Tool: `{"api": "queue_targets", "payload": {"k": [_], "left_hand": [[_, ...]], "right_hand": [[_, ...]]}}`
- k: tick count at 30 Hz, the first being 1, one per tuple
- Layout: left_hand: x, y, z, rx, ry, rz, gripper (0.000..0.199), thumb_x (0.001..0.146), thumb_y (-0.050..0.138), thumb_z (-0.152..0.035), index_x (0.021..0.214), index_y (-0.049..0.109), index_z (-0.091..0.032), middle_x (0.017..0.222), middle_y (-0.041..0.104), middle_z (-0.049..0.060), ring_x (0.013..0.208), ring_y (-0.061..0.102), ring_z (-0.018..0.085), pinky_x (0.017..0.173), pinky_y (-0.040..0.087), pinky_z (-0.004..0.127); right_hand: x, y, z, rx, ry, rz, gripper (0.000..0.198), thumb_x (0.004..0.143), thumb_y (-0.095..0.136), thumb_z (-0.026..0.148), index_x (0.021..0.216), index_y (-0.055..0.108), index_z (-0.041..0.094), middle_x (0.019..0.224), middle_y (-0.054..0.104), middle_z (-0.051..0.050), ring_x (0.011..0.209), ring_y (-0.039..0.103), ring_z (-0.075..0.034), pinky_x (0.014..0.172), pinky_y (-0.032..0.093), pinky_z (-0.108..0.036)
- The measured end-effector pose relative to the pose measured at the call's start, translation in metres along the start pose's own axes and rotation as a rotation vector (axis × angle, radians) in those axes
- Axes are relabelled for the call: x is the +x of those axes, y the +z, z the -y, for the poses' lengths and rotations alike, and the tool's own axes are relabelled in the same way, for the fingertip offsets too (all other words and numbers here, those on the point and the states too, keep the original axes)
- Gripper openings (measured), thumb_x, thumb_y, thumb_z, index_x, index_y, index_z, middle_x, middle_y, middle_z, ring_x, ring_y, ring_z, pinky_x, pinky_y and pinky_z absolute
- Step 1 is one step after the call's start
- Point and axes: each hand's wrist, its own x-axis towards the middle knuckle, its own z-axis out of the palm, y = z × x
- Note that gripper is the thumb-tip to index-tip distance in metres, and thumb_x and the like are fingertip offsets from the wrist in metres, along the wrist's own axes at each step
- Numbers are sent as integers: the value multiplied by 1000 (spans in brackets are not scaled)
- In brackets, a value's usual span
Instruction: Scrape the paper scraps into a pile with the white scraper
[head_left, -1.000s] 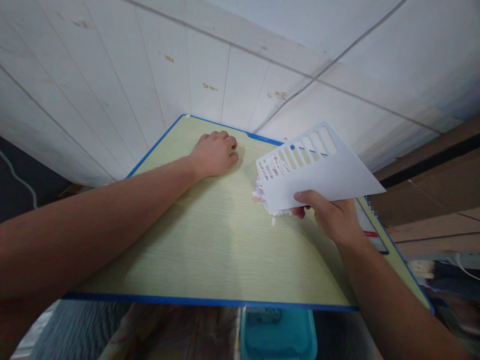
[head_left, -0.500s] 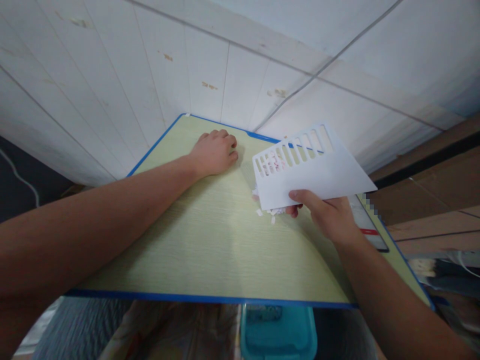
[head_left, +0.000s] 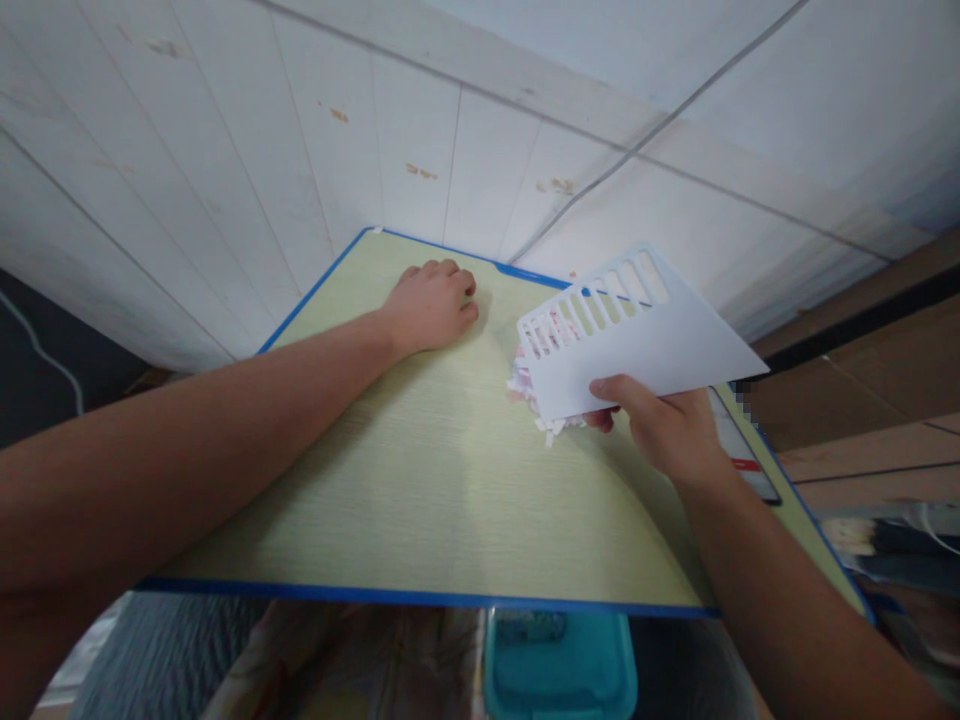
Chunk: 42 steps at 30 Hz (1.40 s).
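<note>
While the left hand (head_left: 431, 308), loosely fisted, rests on one wood-grained, blue-edged counter (head_left: 375, 490), the right hand (head_left: 667, 425) grips one smooth, slotted white sheet (head_left: 675, 350) slanting over one heap of ragged scraps (head_left: 523, 380), one teal tub (head_left: 562, 675) below.

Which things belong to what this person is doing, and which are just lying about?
Seemingly in use:
slotted white sheet, in the right hand
paper scraps beneath it
table, under the left hand

Apparently just there:
blue tub below
grey cable
flat red-striped thing near the table's right edge
</note>
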Motion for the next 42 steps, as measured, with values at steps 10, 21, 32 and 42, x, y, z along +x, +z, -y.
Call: {"api": "queue_targets", "payload": {"k": [10,21,32,42], "left_hand": [[-1,-2,-2,-11,-7,11,46,113,60,-38,145,90,-25,154,84,20,148,75,44,131,58,65],[0,-1,-5,-10,-26,13,46,112,65,-37,150,89,-27,157,82,19,151,72,45,133,55,66],[3,1,-6,26,-40,34,45,117,58,-39,149,87,-27,157,81,18,152,71,42,132,55,60],[1,2,-4,-1,-36,22,49,114,62,-39,154,86,-27,160,80,18,153,69,44,134,53,62]], "right_hand": [[-5,5,-3,23,17,118,34,94,86,38,64,76,27,62,75,-5,59,71,-25,63,64,-40],[-16,13,3,1,48,201,39,98,88,40,63,74,29,64,78,-5,65,78,-27,73,72,-42],[-18,13,12,95,51,262,44,103,93,46,64,80,31,67,81,-6,65,80,-29,71,73,-45],[-17,13,6,72,87,283,37,96,97,44,65,82,30,63,81,-6,56,78,-29,58,70,-43]]}}
